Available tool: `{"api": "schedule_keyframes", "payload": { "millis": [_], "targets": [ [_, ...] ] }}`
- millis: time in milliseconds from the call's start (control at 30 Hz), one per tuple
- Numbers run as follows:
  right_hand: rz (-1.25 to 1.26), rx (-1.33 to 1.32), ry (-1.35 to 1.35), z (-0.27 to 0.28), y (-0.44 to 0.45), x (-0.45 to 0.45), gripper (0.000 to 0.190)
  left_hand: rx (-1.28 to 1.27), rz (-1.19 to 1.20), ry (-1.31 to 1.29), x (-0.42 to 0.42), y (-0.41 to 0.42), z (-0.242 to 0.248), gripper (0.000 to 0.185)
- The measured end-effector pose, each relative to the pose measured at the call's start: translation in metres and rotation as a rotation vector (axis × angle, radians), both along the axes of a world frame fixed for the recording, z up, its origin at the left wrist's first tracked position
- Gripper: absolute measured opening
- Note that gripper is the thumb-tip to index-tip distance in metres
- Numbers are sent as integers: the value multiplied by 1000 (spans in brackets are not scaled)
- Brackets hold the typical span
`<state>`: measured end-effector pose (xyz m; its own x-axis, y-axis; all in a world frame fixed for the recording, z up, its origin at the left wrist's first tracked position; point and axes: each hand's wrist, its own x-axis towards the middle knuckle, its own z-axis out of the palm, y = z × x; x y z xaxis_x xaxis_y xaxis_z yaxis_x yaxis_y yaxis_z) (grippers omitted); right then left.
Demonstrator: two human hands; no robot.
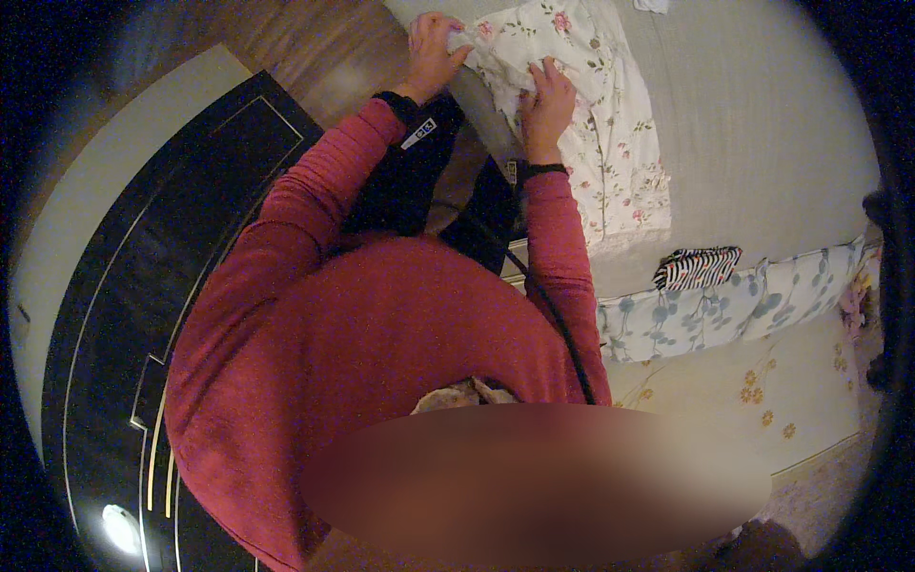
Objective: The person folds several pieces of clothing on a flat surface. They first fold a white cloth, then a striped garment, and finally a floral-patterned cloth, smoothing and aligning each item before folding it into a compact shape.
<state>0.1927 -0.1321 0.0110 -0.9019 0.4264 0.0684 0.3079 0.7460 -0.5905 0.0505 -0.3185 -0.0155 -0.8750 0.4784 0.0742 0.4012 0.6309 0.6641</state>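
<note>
A white floral cloth lies spread on a grey sheet, its near end at the upper middle of the view. My left hand pinches the cloth's left edge between thumb and fingers. On the gathered part of the same cloth rests my right hand, its fingers bent; whether they grip the fabric is hard to tell. Dark bands circle both wrists. Part of the cloth's left edge is bunched between the hands.
A striped fabric pouch lies on the grey sheet, beside a pillow-like length of leaf-patterned fabric. A black cabinet with light trim lines stands at the left, and wooden flooring shows at the upper left.
</note>
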Motion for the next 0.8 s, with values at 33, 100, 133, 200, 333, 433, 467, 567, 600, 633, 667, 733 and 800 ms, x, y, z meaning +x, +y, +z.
{"api": "schedule_keyframes", "payload": {
  "millis": [33,100,133,200,333,433,467,567,600,633,667,733,800],
  "targets": [
    [-69,-60,8,-2,4,-3,43,-19,-41,-7,0,0,1,35],
    [-234,-255,-137,-5,14,-9,35,-145,-115,10,3,-2,5,30],
    [-328,-389,-295,-5,19,-10,32,-206,-151,19,5,-1,7,28],
    [-438,-481,-348,-6,25,-12,26,-245,-210,-39,8,1,12,22],
    [-298,-510,-12,-6,27,-12,31,-204,-257,59,9,10,22,16],
    [-176,-492,3,-6,24,-12,41,-218,-439,-50,4,17,25,22],
    [-154,-485,20,-6,23,-12,43,-205,-483,-9,2,18,25,19],
    [-69,-323,76,-7,20,-11,48,-249,-607,25,-3,24,25,15],
    [-25,-243,77,-8,18,-10,49,-332,-632,-22,-4,25,25,15],
    [-15,-240,37,-8,17,-8,49,-416,-654,-67,-4,28,25,15],
    [7,-240,-20,-9,15,-7,49,-329,-620,-107,-4,30,27,16],
    [-5,-195,35,-12,12,-6,36,-180,-553,-208,-2,34,31,18],
    [-141,-273,38,-16,12,-6,27,-283,-510,-331,-1,38,36,19]
  ]
}}
